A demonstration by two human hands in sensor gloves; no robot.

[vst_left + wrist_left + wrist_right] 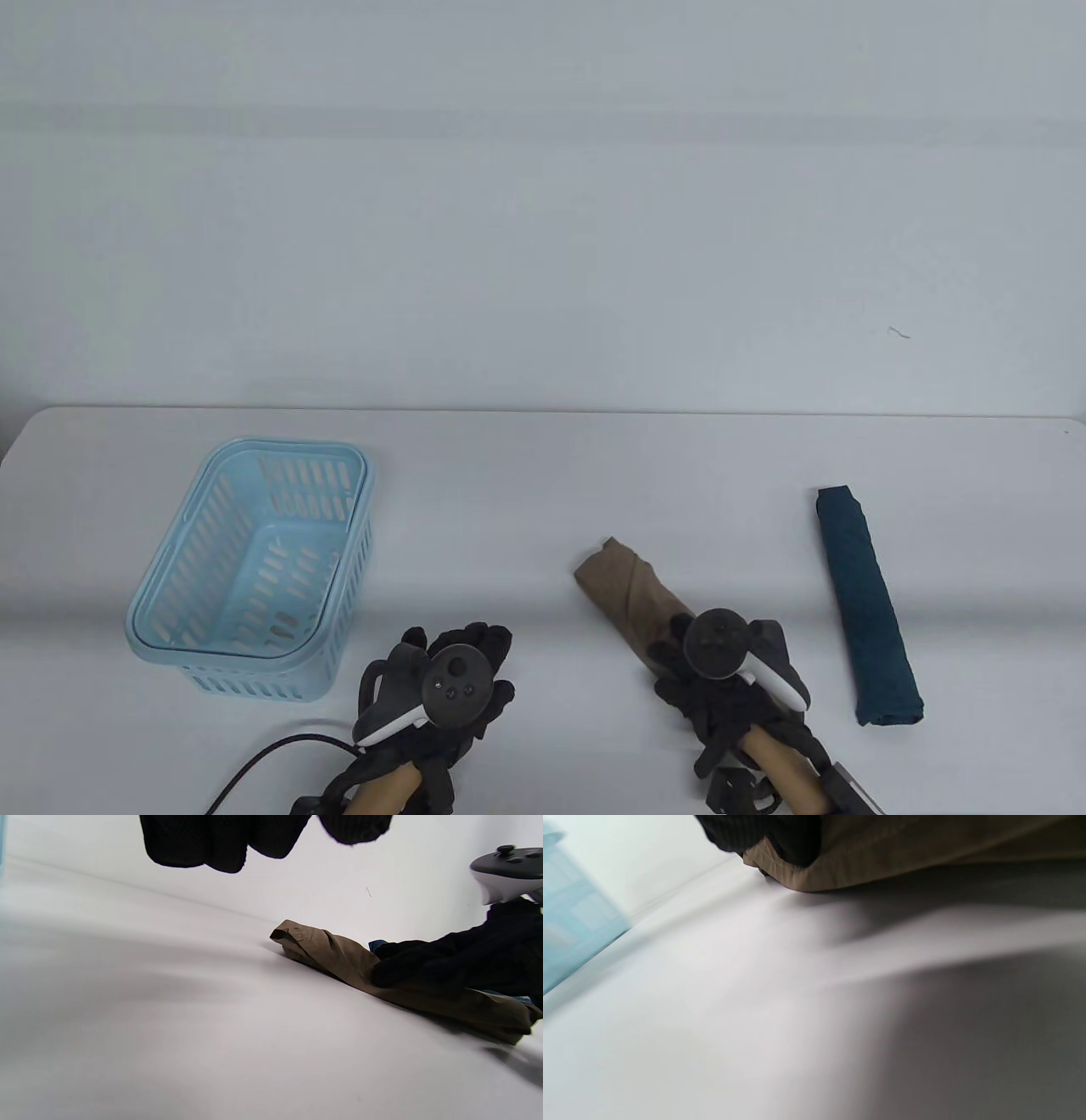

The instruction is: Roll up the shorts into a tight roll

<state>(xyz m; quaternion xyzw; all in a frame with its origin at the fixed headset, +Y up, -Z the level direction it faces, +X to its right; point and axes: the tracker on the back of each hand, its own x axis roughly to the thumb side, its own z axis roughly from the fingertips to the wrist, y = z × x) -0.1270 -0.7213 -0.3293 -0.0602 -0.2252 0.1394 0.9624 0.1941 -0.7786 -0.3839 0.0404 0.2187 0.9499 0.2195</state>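
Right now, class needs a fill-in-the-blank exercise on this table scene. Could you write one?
1. The right hand grips the ____ rolled shorts.
2. The light blue basket holds ____.
3. The dark teal roll lies on the brown roll's ____ side.
4. The left hand holds ____.

Missing words: brown; nothing; right; nothing

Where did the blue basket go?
In the table view the blue basket sits on the table's left side, just beyond the left hand, well left of the brown rolled shorts.

Table view: looks down on my desk point(543, 509) from the front. Wrist views: low, close over the desk surface, both showing the brown shorts point(339, 959).
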